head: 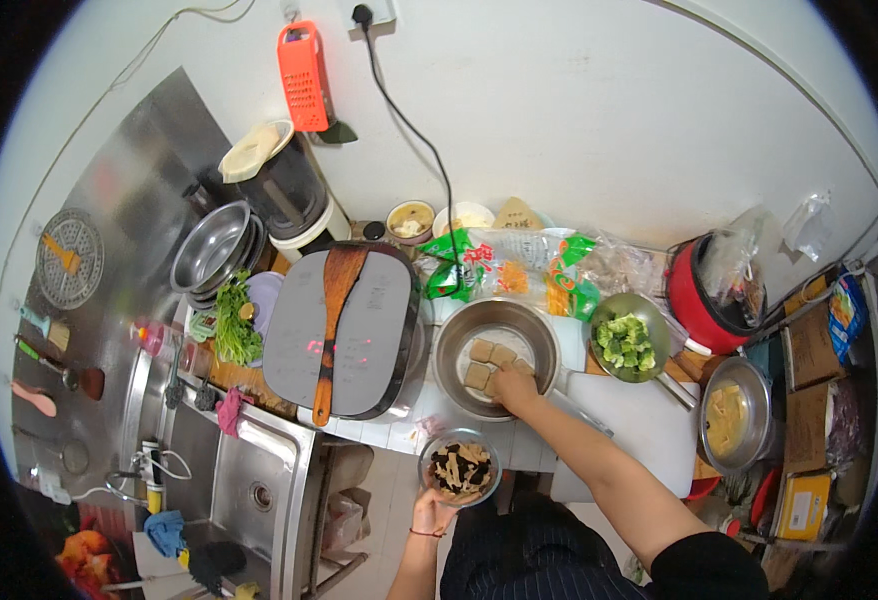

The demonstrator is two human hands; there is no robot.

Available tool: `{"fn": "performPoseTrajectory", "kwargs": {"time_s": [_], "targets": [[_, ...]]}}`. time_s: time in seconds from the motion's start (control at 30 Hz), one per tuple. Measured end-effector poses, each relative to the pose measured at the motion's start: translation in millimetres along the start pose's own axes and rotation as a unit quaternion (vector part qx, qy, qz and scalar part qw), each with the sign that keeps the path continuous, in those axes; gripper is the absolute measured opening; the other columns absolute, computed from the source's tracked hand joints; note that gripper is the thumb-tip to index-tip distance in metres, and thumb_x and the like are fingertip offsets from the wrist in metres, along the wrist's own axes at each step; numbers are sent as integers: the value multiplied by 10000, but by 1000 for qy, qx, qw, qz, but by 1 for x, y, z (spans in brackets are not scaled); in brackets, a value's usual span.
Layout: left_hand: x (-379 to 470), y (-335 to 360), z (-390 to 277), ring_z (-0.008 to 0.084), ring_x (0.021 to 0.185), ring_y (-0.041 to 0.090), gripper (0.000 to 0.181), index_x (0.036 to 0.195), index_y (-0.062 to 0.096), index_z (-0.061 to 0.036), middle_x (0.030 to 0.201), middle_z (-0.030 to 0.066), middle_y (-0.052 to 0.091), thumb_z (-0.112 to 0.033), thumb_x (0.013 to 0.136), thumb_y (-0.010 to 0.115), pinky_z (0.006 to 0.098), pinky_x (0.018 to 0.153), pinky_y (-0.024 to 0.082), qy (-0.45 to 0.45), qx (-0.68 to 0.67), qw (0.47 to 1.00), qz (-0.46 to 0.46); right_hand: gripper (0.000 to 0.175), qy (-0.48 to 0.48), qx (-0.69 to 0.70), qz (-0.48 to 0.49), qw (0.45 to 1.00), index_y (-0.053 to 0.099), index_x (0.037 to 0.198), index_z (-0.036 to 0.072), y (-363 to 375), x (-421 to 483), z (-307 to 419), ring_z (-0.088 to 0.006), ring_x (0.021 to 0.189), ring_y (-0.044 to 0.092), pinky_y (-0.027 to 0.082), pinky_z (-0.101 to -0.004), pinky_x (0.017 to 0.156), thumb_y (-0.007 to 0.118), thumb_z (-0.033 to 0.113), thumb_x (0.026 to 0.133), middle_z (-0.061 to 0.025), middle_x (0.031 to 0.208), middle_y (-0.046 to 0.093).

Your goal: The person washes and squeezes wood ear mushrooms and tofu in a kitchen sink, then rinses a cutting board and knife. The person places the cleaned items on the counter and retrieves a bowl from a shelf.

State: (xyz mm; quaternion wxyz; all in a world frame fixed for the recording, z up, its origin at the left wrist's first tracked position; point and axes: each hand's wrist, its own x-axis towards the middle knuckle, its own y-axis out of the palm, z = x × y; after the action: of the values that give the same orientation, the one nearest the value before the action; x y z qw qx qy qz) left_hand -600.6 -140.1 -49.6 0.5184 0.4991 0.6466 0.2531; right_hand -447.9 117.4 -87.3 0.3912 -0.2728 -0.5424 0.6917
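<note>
My left hand (433, 514) holds a clear glass bowl (439, 437) from below, at the counter's front edge. Inside it lie pale strips mixed with black pieces (460, 469), perhaps sliced meat and wood ear fungus. My right hand (515, 386) reaches down into a stainless steel pot (450, 367). Its fingers touch flat brownish square pieces (478, 375) spread on the pot's bottom; the hand partly covers some of them. Whether a piece is gripped cannot be seen. The pot's handle (583, 412) points towards the lower right, under my forearm.
Left of the pot, a wooden spatula (332, 292) lies across an induction cooker (289, 322) with lit red digits. On the right are a white cutting board (634, 427), a strainer of broccoli (625, 341) and a metal basin (765, 420). Food bags (514, 262) lie behind; a sink (244, 457) stands left.
</note>
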Motion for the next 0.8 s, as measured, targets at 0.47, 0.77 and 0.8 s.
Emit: {"fn": "performPoseTrajectory", "kwargs": {"time_s": [0.47,0.77,0.8], "targets": [[39,-17,-14,461,1309,410,854,1484,264,-81,1449,221,371,-33,660,481,658,1004,425,79,-10,997,-20,266,139,308,200,920,691,647,32,-4,18,-45,-393,744,669,534,-467,696,700,269,767,-226,767,680],[51,-11,-14,493,1292,414,833,1493,227,-84,1465,231,348,-5,688,427,664,987,438,92,15,993,-76,165,-12,95,-41,995,612,911,51,-11,32,-47,-337,911,620,536,-441,770,639,160,790,-154,868,619],[51,-12,-15,488,1288,420,827,1493,235,-110,1460,221,357,-1,695,423,665,980,444,94,20,991,-90,149,-17,94,-44,994,614,908,58,-6,34,-43,-336,948,600,532,-433,784,631,149,790,-148,889,604]]}}
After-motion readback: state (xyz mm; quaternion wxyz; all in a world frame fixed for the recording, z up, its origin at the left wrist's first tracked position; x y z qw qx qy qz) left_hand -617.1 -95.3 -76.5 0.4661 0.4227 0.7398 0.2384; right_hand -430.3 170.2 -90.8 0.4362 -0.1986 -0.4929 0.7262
